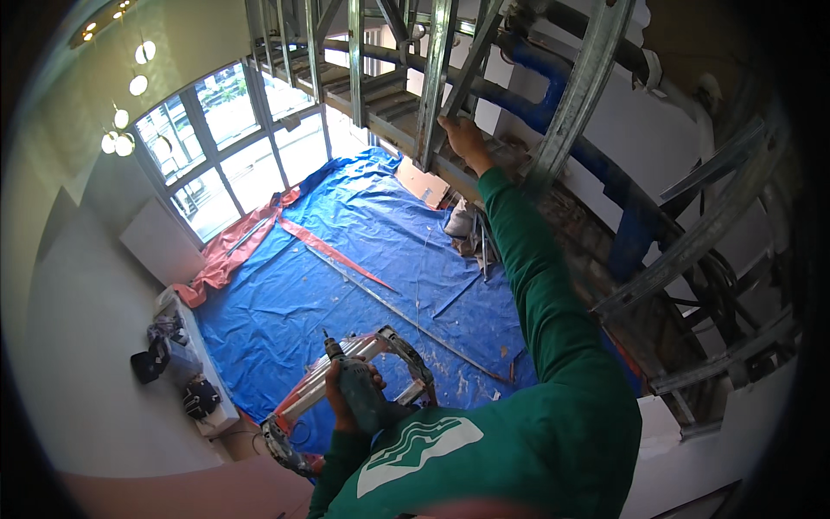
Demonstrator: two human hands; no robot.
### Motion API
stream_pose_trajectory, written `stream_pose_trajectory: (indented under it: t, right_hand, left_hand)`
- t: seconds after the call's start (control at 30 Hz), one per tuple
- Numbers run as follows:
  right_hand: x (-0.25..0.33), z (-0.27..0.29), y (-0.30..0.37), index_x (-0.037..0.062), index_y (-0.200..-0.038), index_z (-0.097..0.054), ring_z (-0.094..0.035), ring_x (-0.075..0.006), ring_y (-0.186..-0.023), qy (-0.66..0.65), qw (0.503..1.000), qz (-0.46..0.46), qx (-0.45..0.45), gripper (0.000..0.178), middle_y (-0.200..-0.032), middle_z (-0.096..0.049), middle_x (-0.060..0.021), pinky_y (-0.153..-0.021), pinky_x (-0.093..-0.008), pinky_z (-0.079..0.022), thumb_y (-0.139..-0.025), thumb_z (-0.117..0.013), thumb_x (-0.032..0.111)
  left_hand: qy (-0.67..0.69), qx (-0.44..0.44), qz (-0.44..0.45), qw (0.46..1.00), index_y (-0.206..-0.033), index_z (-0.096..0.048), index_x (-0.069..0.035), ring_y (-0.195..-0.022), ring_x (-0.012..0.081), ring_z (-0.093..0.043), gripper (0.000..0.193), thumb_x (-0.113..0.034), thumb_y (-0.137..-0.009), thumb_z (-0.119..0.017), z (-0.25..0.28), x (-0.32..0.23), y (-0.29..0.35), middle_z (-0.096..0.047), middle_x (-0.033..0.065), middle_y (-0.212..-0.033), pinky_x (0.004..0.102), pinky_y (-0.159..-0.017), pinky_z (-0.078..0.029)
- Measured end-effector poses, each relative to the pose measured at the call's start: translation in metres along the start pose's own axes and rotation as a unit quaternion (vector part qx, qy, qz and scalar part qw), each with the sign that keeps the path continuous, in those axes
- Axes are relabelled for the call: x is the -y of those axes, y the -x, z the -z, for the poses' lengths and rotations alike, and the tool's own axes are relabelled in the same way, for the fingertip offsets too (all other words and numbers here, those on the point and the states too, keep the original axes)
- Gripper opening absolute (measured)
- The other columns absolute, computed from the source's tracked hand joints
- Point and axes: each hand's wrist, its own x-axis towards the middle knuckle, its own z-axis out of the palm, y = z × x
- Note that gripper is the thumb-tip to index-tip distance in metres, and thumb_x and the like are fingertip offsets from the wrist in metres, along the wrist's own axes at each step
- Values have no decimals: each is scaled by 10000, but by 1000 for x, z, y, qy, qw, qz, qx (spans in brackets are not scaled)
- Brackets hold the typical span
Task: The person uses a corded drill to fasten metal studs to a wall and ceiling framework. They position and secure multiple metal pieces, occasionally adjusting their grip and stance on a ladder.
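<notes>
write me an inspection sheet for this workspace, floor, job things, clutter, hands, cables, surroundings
Surface: blue tarp on the floor, creased and specked with debris.
Job's things: drill in hand; metal frame overhead; ladder beside the drill.
Clutter: long strip across the tarp; bunched red sheet near the windows; pale sack below the frame; black bag among other items at left.
Hands: left hand grips the drill; right hand is raised to the frame, exact grip unclear.
Cables: dark lines at right, probably cables.
Surroundings: hanging lamps at upper left; blue pipe behind the frame.
</notes>
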Motion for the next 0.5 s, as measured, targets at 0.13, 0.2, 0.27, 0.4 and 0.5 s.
stream_pose_trajectory:
  t: [0.13, 0.2, 0.27, 0.4, 0.5]
  right_hand:
    - [-8, 10, -2, -77, -1099, -782, -755, -440, -1071, 16, 995, 99, -29, 747, -1048, -776, -320, -950, -501, -558, -1021, -632, 651]
    - [-11, 9, -8, -58, -1128, -791, -760, -454, -1095, 64, 996, 44, -32, 716, -1068, -780, -324, -950, -515, -569, -1022, -637, 634]
    - [-12, 4, -10, -54, -1078, -792, -766, -442, -1022, 35, 997, 60, -35, 700, -1012, -784, -311, -902, -517, -562, -1030, -630, 625]
    - [-10, 2, -12, -43, -1120, -807, -725, -280, -868, -20, 997, 72, 0, 650, -862, -766, -171, -844, -444, -544, -1017, -687, 587]
    - [-16, 5, -14, -38, -1181, -804, -726, -264, -911, -2, 1000, 13, 13, 638, -913, -785, -163, -892, -419, -548, -1024, -690, 569]
  left_hand:
    - [3, 5, 1, 1000, -1247, -635, -4, -806, 306, -740, 637, -604, -1035, -619, 1, 1, -1, -714, 193, -953, 452, -742, -661]
    - [0, -3, 5, 1000, -1249, -632, 2, -803, 306, -731, 652, -612, -1030, -626, 1, 2, 0, -709, 198, -960, 451, -740, -651]
    - [-4, -5, -4, 1000, -1248, -627, 11, -798, 303, -715, 677, -625, -1019, -641, 2, 2, 1, -701, 206, -975, 447, -735, -633]
    - [-21, -13, -10, 1000, -1250, -626, 10, -797, 304, -714, 685, -630, -1010, -650, 4, 1, -1, -700, 210, -980, 453, -733, -634]
    - [-24, -7, -8, 1000, -1252, -626, 7, -800, 307, -716, 687, -633, -1004, -655, 5, 1, -5, -700, 208, -979, 457, -734, -635]
